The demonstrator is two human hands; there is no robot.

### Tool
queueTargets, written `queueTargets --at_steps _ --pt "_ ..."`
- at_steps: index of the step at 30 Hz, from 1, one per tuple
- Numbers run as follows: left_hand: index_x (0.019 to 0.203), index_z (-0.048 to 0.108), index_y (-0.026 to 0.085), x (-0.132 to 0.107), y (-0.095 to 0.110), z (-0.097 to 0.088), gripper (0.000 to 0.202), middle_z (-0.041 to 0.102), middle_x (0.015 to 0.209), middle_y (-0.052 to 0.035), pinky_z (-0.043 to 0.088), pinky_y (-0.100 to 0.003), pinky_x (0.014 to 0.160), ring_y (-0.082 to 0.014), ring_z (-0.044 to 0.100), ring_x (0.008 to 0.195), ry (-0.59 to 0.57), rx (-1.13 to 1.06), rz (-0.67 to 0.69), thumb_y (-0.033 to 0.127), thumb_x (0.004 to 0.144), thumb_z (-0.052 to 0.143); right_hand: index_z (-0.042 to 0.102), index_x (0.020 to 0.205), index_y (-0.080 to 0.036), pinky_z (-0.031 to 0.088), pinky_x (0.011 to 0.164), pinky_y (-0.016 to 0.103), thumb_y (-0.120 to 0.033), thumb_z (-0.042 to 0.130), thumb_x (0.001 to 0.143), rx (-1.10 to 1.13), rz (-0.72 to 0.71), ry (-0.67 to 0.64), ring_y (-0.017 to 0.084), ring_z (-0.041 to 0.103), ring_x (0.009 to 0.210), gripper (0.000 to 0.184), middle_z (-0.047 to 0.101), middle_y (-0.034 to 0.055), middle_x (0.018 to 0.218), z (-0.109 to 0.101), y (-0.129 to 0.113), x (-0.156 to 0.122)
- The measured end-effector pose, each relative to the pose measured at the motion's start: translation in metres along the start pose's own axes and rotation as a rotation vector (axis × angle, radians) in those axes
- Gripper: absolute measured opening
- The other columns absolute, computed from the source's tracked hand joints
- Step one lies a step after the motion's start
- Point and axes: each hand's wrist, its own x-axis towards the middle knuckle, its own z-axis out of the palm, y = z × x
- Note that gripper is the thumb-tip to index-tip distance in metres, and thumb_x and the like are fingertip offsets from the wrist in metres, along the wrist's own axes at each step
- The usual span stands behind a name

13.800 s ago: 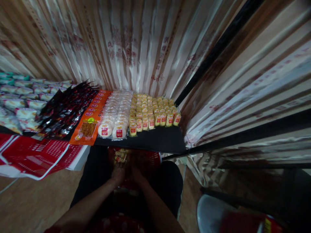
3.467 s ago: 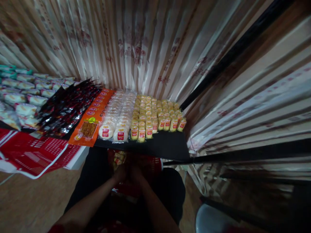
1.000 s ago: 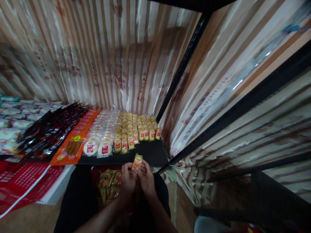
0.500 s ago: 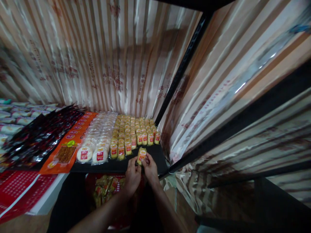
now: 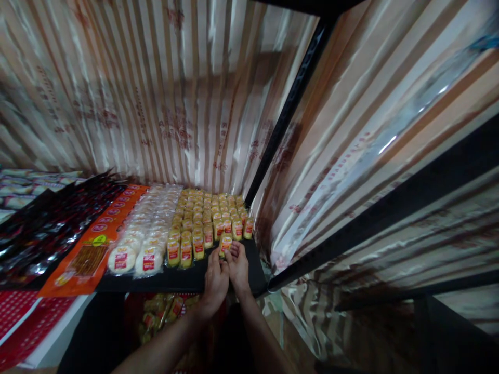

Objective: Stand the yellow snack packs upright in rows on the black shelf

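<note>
A small yellow wrapped snack cake [image 5: 225, 244] with a red and white label stands upright between my fingertips, just in front of the rows. My left hand [image 5: 215, 279] pinches its lower left side. At its right edge are the closed fingers of my right hand [image 5: 238, 264]. Behind it, rows of matching yellow snack cakes [image 5: 198, 244] are lined up on the black shelf [image 5: 249, 262]. Loose packets of the same kind [image 5: 156, 314] lie in a red basket below the shelf edge, partly hidden by my left forearm.
Left of the yellow rows stand round white wrapped crackers [image 5: 148, 258], then an orange bag of sticks [image 5: 83, 259] and dark shiny packets [image 5: 39, 239]. A black upright post [image 5: 286, 114] rises at the shelf's right corner. Striped sheeting [image 5: 156, 93] hangs behind.
Both hands have carried the snack cake forward, up to the front of the yellow rows. The view has shifted slightly, so the shelf sits lower and further left.
</note>
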Motion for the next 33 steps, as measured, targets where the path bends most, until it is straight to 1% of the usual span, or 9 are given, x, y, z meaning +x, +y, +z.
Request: queueTargets --at_steps 5,9,12,17,21,24,27,30,33 --pt "0.12 0.051 0.017 0.013 -0.001 0.001 0.041 0.05 0.13 -0.009 0.029 -0.031 0.106 -0.0176 0.039 0.126 0.038 0.004 -0.026 0.022 0.082 0.036 0.053 0.095 -0.02 0.051 0.076 0.032 -0.034 0.059 0.069 0.001 -0.013 -0.017 0.018 0.062 0.084 0.03 0.064 0.0064 0.091 0.011 -0.002 0.013" --pt "0.12 0.051 0.014 0.016 -0.001 0.0 0.042 0.046 0.134 -0.0108 0.026 -0.032 0.109 -0.0176 0.038 0.127 0.012 0.003 -0.01 0.02 0.081 0.037 0.053 0.095 -0.02 0.05 0.076 0.031 -0.032 0.058 0.07 -0.02 -0.021 -0.025 0.017 0.062 0.085 0.028 0.064 0.0057 0.092 0.016 0.002 0.019" --pt "0.121 0.05 0.012 0.016 -0.002 0.001 0.043 0.044 0.135 -0.0119 0.024 -0.033 0.109 -0.0176 0.038 0.127 0.01 -0.002 0.011 0.018 0.081 0.037 0.053 0.094 -0.02 0.05 0.076 0.031 -0.031 0.055 0.071 -0.067 -0.034 -0.03 0.018 0.061 0.087 0.026 0.064 0.0058 0.093 0.016 0.006 0.02" --pt "0.119 0.052 0.013 0.013 -0.001 0.001 0.041 0.043 0.135 -0.0114 0.026 -0.032 0.109 -0.0173 0.038 0.127 -0.004 -0.021 0.032 0.021 0.083 0.034 0.056 0.094 -0.018 0.05 0.077 0.033 -0.032 0.052 0.073 -0.145 -0.055 -0.025 0.019 0.06 0.087 0.026 0.062 0.0082 0.098 0.014 0.014 0.018" --pt "0.119 0.052 0.012 0.011 -0.001 0.0 0.042 0.041 0.137 -0.0115 0.027 -0.032 0.109 -0.0173 0.04 0.126 -0.016 -0.017 0.068 0.023 0.085 0.031 0.056 0.099 -0.017 0.05 0.076 0.031 -0.027 0.049 0.074 -0.18 -0.128 0.004 0.018 0.057 0.09 0.027 0.058 0.0095 0.104 0.013 0.017 0.014" --pt "0.12 0.052 0.013 0.011 -0.002 0.0 0.042 0.043 0.136 -0.0107 0.028 -0.031 0.108 -0.0163 0.041 0.124 -0.024 -0.023 0.063 0.025 0.086 0.031 0.059 0.096 -0.018 0.05 0.078 0.032 -0.024 0.046 0.074 -0.222 -0.185 0.006 0.018 0.055 0.091 0.026 0.058 0.0084 0.1 0.013 0.019 0.013" --pt "0.12 0.052 0.013 0.013 -0.004 0.0 0.042 0.041 0.138 -0.0105 0.027 -0.03 0.109 -0.0161 0.04 0.125 -0.034 -0.031 0.058 0.024 0.086 0.031 0.06 0.097 -0.017 0.05 0.079 0.033 -0.023 0.045 0.073 -0.263 -0.193 -0.015 0.019 0.055 0.091 0.029 0.059 0.0088 0.098 0.014 0.019 0.013" --pt "0.119 0.054 0.011 0.013 -0.005 0.001 0.043 0.039 0.139 -0.0115 0.025 -0.03 0.11 -0.0174 0.037 0.128 -0.048 -0.022 0.051 0.024 0.086 0.031 0.061 0.099 -0.017 0.049 0.08 0.033 -0.023 0.044 0.074 -0.286 -0.212 -0.027 0.019 0.054 0.094 0.031 0.059 0.0097 0.101 0.014 0.019 0.013" --pt "0.118 0.054 0.013 0.01 -0.005 0.002 0.042 0.038 0.14 -0.0105 0.027 -0.03 0.109 -0.0178 0.036 0.129 -0.054 -0.019 0.047 0.024 0.085 0.031 0.062 0.1 -0.018 0.047 0.082 0.033 -0.023 0.044 0.075 -0.309 -0.265 -0.016 0.019 0.053 0.098 0.031 0.058 0.0097 0.105 0.013 0.019 0.014"
